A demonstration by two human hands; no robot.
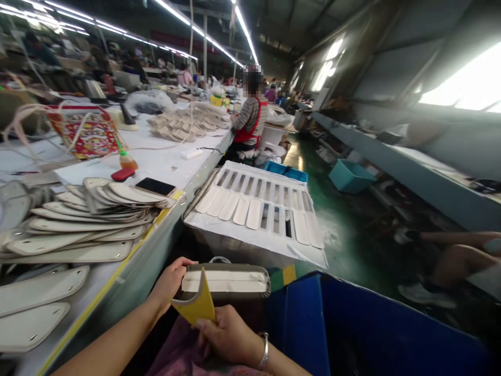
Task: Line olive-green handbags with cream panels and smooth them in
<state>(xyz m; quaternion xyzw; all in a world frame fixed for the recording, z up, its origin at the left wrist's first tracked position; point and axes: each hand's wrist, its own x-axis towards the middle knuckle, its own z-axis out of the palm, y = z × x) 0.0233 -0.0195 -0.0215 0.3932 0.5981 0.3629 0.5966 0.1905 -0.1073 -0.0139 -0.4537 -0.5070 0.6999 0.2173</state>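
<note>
My right hand (pixel 230 331), with a bracelet at its wrist, is closed round a flat yellow piece (pixel 195 305) with a curved, concave upper edge. Just behind it, my left hand (pixel 172 282) grips the left end of a long dark-rimmed piece (pixel 227 269) with rounded corners. A white strip (pixel 223 282) lies along that piece, partly covered by the yellow one. Beyond my hands, a white slatted board (pixel 242 188) bears several pale strips (pixel 229 206) with rounded ends. On the table to the left are heaped pale flat pieces (pixel 82 224) with small metal eyelets.
The long white table (pixel 156 151) has a yellow-taped edge and bears a phone (pixel 155 186), a glue bottle (pixel 127 160) and a patterned bag (pixel 88 130). A blue bin (pixel 301 318) stands at my right. A person in a red apron (pixel 252 120) sits ahead; another person's legs (pixel 450 261) show at right.
</note>
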